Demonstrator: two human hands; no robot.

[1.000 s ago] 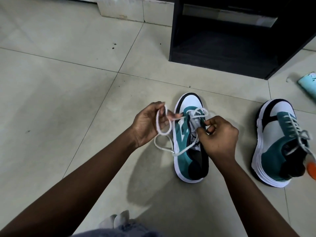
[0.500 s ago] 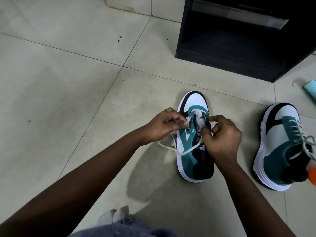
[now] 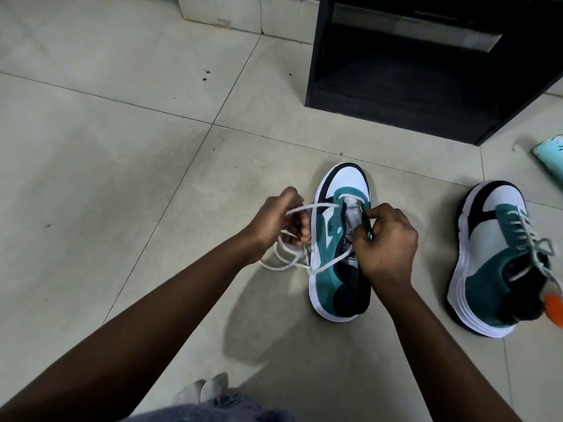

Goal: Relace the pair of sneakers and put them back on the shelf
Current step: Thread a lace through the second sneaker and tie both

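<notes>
Lace point(image 3: 300, 208) runs from left-hand grip point(image 3: 278, 222) rightward.

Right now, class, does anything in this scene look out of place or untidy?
Yes. The white lace trails in loose loops on the floor beside the near sneaker, gripped by the left hand. The second sneaker sits off the black shelf, and an orange object lies against its heel.

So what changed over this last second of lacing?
The left hand, holding the white lace, went in to the sneaker and has drawn back out leftward, pulling the lace through. The right hand stays pinching the eyelet edge. The laced sneaker and black shelf are unchanged.
</notes>
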